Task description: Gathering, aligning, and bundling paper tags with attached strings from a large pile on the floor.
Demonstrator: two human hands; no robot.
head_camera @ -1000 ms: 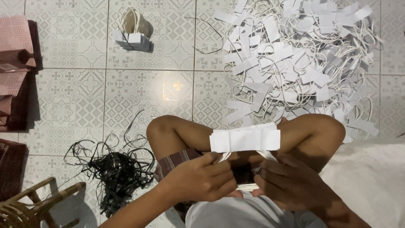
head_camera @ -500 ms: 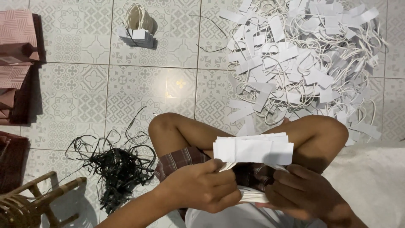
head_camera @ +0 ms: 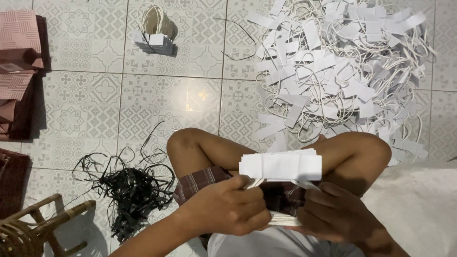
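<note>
I sit cross-legged on a tiled floor. A stack of white paper strips with cord loops [head_camera: 281, 165] stands over my lap, its cords hanging down between my hands. My left hand [head_camera: 226, 207] grips the cords from the left side. My right hand [head_camera: 333, 214] grips them from the right. Both hands are closed around the white cord bundle [head_camera: 284, 220] under the stack.
A big heap of white paper strips with cord handles [head_camera: 342, 71] covers the floor at the upper right. A small neat stack of them [head_camera: 154, 40] lies at top centre. Black cords [head_camera: 128, 190] are tangled at lower left, beside a wooden stool [head_camera: 33, 228]. Pink folded bags [head_camera: 16, 62] lie left.
The stack of strips in my hands has shifted slightly right and lower in view; my hands stay closed on its cords.
</note>
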